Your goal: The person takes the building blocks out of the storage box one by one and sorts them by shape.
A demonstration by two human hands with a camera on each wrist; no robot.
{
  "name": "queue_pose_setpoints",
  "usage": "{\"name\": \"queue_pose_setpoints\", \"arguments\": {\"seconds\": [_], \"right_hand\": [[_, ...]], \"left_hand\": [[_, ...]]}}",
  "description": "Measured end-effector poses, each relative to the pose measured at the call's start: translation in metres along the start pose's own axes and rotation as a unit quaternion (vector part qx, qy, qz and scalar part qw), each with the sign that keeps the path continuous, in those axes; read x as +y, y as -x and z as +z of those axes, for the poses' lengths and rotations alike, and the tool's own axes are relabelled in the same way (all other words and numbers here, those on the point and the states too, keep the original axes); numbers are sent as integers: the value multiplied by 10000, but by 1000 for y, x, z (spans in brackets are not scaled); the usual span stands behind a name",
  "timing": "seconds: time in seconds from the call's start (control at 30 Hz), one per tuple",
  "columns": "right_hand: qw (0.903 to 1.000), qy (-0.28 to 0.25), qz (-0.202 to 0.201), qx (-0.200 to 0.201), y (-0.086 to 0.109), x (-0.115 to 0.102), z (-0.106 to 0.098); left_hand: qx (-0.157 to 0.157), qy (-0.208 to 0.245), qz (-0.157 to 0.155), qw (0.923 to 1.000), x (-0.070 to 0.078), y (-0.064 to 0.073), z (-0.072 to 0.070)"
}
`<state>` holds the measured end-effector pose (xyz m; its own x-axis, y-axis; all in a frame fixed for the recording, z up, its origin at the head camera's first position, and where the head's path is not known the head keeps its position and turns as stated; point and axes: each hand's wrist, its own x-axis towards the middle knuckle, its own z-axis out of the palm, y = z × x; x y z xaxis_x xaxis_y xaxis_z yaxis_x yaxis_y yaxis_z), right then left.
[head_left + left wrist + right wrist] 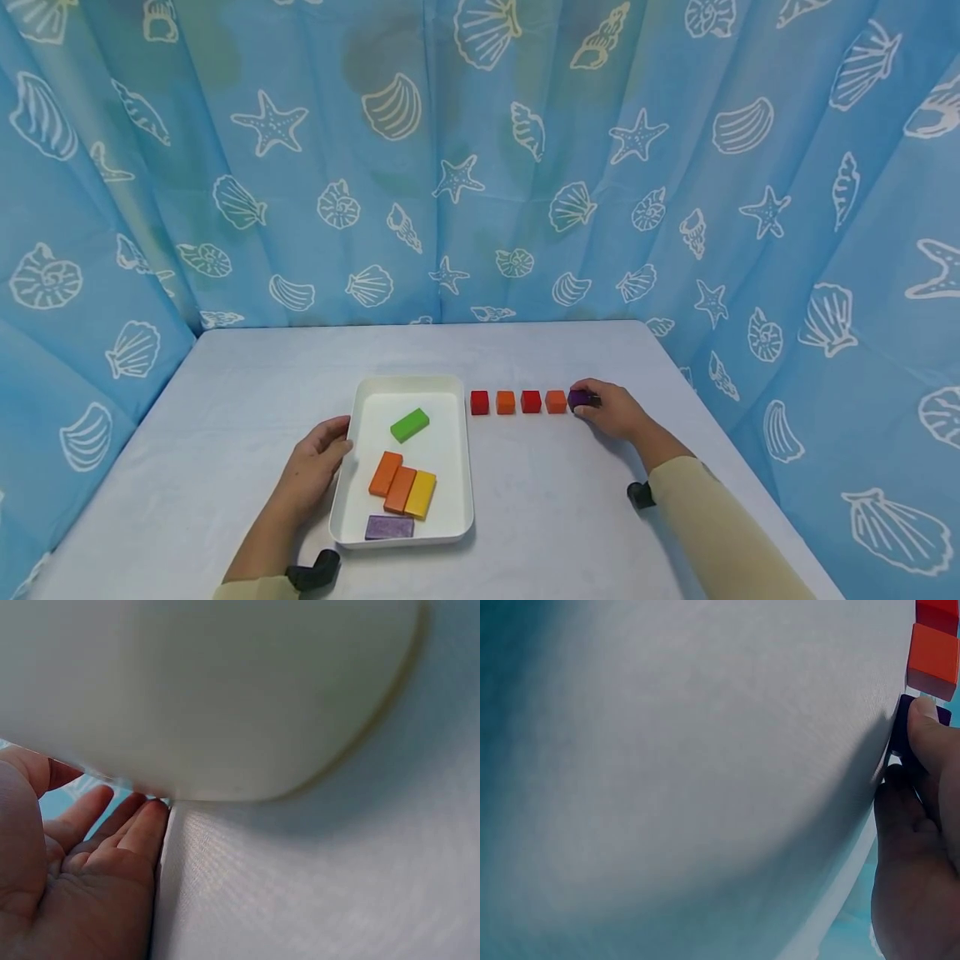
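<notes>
Right hand (pixel 617 412) pinches dark purple block (pixel 577 400) | sharp-edged red and orange cubes (pixel 531 402) just left of it | left hand (pixel 311 467), fingers loosely extended, touches smooth, round-cornered tray (pixel 447 442) | cloth (pixel 551 492) room between hands

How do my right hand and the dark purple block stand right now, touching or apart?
Touching. The right wrist view shows it: the right hand has its thumb laid against the face of the dark purple block.
</notes>
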<state>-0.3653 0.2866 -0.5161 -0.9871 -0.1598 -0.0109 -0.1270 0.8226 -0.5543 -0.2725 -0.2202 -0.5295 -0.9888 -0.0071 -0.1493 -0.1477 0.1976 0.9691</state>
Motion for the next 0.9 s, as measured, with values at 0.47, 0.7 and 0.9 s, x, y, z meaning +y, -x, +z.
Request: {"name": "queue_pose_setpoints", "arguments": {"seconds": [0.47,0.7,0.9], "right_hand": [[9998,171,83,48,-1,0,4],[9997,207,133,22,-1,-3,2],[9985,154,449,-267,-1,-5,-4]], "left_hand": [[-7,11,71,10000,0,1,-1],[33,18,13,10000,2,2,0],[38,43,11,10000,2,2,2]]}}
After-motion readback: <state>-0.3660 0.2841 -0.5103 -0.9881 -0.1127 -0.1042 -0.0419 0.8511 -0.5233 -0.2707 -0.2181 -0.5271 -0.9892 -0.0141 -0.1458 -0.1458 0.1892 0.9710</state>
